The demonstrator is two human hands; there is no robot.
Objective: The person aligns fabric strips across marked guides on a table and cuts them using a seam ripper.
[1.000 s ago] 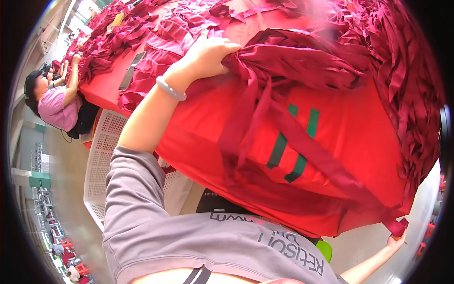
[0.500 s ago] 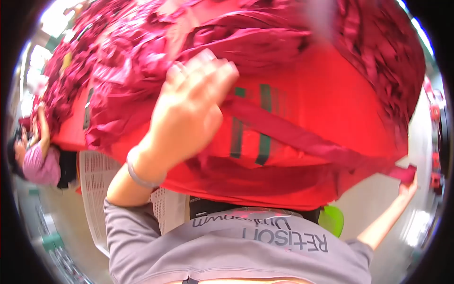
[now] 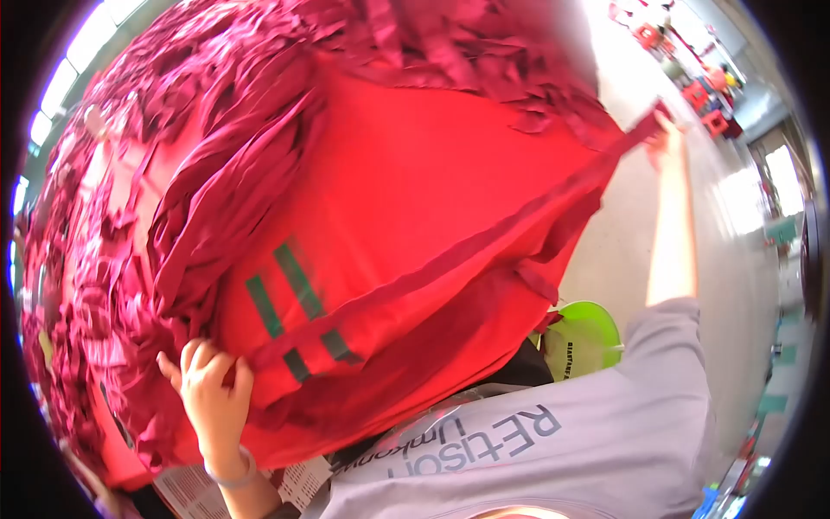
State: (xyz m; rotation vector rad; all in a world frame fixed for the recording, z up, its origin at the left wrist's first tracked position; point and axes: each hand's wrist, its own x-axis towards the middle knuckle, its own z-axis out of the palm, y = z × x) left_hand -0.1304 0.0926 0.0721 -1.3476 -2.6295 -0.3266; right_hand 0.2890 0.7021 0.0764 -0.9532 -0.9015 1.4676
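Note:
A long dark red fabric strip runs slantwise over the red table cover, crossing two green tape marks. Its far right end is pinched in my right hand, raised beyond the table's edge. My left hand, with a bangle at the wrist, is at the near left, close to the strip's left end. Its fingers are curled and partly spread, with nothing seen in them. Just above it lies a gathered bundle of dark red strips.
Heaps of dark red strips cover the table's left and far sides. A white perforated basket is below the near left edge. A green round object is beside the near right edge. Red stools stand far right.
The view has swung to the right. My left hand let go of the gathered strips and moved down toward the near edge. My right hand has kept the strip's end and is stretched farther out.

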